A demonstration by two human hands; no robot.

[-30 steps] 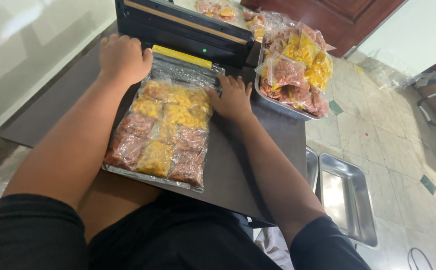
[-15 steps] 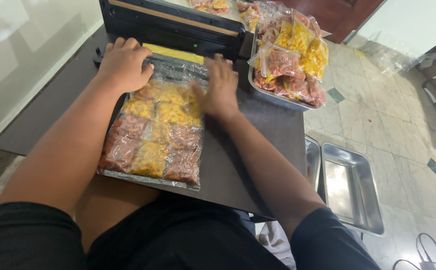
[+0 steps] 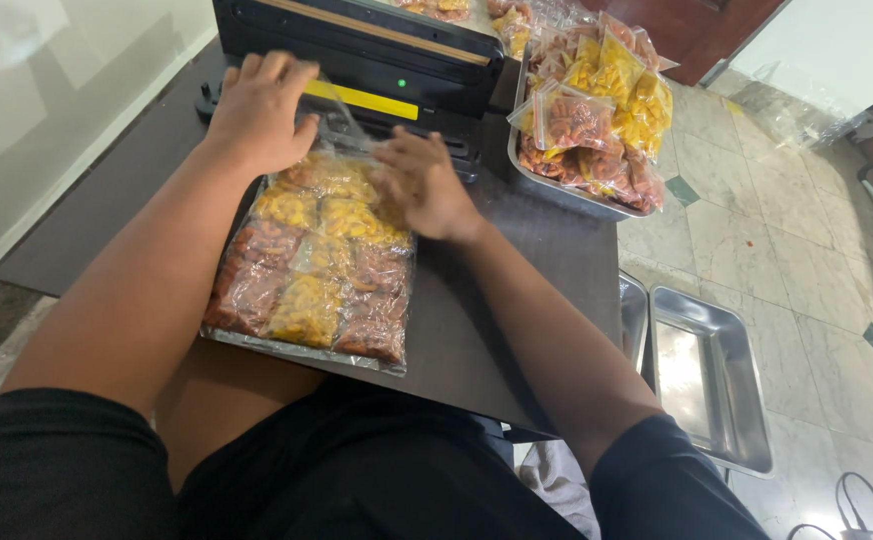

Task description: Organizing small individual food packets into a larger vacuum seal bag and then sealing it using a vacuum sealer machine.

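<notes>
Head view: left hand (image 3: 257, 110) and right hand (image 3: 422, 185), apart, both pressed flat on the clear snack bag (image 3: 312, 265), gripping nothing. Bag lies on the dark table (image 3: 107, 210), its mouth at the black sealer (image 3: 377, 50). Tray of packets (image 3: 587, 120) sits to the right.

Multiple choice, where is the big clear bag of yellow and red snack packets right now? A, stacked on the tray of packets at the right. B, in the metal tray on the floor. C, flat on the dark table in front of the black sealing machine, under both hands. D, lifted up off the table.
C: the big clear bag lies flat on the dark table, with the left hand and right hand pressing its top end by the black sealing machine.
</notes>
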